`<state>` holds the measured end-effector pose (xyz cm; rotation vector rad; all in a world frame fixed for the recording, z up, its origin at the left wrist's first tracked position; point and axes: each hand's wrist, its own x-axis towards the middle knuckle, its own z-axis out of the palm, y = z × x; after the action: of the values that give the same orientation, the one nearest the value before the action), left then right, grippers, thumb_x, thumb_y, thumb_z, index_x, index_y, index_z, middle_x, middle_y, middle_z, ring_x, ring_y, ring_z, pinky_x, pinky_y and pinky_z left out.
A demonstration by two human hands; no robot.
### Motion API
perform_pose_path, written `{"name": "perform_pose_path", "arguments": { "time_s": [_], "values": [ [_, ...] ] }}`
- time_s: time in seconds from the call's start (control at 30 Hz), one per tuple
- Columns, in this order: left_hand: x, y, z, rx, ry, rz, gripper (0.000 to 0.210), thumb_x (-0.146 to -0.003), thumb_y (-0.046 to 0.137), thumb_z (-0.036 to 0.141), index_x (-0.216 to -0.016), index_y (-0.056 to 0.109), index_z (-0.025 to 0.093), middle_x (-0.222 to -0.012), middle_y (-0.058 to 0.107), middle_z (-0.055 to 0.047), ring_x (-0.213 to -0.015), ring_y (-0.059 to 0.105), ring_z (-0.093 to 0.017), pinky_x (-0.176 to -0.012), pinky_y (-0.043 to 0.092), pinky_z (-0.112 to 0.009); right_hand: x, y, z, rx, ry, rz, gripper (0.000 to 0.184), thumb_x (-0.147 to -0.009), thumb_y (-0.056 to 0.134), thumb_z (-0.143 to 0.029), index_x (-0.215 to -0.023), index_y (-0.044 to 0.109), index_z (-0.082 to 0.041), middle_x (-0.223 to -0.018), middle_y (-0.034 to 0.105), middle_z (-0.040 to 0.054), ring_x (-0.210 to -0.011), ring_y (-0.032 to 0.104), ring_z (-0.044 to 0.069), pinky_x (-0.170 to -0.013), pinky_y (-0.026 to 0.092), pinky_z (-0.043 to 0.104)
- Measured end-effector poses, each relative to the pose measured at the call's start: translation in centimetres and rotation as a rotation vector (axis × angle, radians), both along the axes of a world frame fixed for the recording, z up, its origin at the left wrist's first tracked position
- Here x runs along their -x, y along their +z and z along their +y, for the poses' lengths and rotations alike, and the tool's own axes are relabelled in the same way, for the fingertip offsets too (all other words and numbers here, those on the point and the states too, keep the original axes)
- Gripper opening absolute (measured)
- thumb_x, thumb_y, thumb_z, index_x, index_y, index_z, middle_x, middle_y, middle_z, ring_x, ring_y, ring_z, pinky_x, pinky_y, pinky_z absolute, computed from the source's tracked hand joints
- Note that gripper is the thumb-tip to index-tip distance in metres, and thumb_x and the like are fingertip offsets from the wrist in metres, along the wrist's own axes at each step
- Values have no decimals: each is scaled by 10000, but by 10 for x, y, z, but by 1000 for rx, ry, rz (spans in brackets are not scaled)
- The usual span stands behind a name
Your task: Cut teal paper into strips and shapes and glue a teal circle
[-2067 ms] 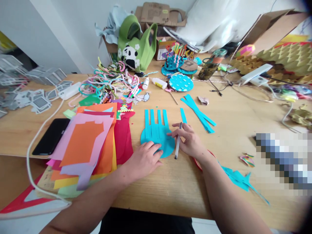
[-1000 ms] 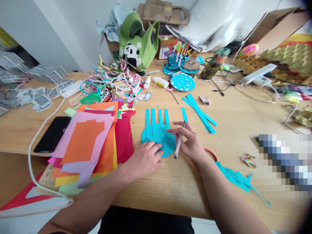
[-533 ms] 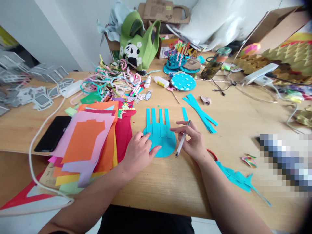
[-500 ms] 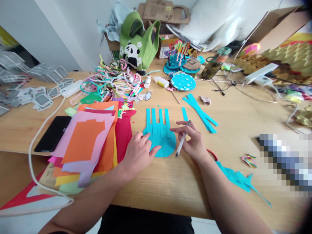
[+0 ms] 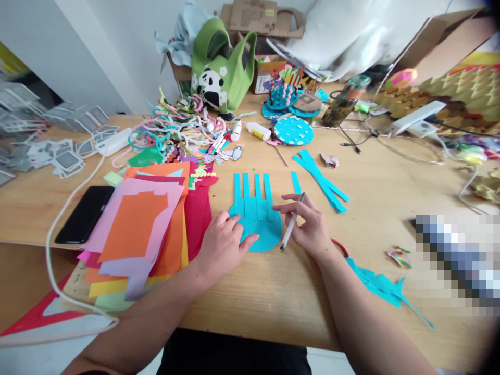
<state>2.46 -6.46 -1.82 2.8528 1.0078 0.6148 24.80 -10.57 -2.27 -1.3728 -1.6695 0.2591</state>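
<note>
A round piece of blue paper (image 5: 262, 237) lies on the table, with several narrow blue strips (image 5: 257, 192) side by side across its upper part and sticking out past its far edge. My left hand (image 5: 222, 239) rests on the circle's left side, thumb apart from the fingers, holding nothing. To the right of the circle, my right hand (image 5: 308, 224) holds a clear pen (image 5: 292, 224), its lower end pointing down towards the table. Just beyond that hand is a short blue strip (image 5: 296, 182). Longer blue strips (image 5: 322, 182) cross one another farther right.
Coloured paper sheets (image 5: 136, 224) and a black phone (image 5: 85, 214) lie on the left. Behind are fuzzy craft stems (image 5: 175, 127), a glue bottle (image 5: 258, 131) and a dotted blue disc (image 5: 294, 130). Blue scraps (image 5: 377, 284) and a red scissors handle (image 5: 340, 247) lie by my right forearm.
</note>
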Motion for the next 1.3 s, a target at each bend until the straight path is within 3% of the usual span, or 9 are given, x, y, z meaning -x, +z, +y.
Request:
{"name": "perform_pose_path", "arguments": {
  "time_s": [0.9,1.07,1.3],
  "values": [
    [1,2,0,-15,3,-8,376,-859,553,464,-732,658,125,-1083,673,-144,-937,529,-271,-823,493,-437,-1,-1,1,-3,1,-7,270,-721,503,-12,-841,582,-240,-902,724,38,-1069,576,257,-809,514,426],
    [1,3,0,-18,13,-11,363,-860,555,461,-864,677,120,-1097,670,-126,-966,533,-277,-846,491,-441,-1,-1,0,-2,4,-10,276,-721,498,-10,-853,576,-240,-923,729,43,-1074,576,259,-807,517,434],
    [0,-1,-1,29,35,42,492,-887,497,488,-1136,630,85,-1207,628,-131,-1155,483,-318,-943,456,-467,-1,1,0,-24,-2,-16,278,-721,497,-11,-855,578,-240,-911,730,43,-1071,575,259,-818,513,442]
  ]
}}
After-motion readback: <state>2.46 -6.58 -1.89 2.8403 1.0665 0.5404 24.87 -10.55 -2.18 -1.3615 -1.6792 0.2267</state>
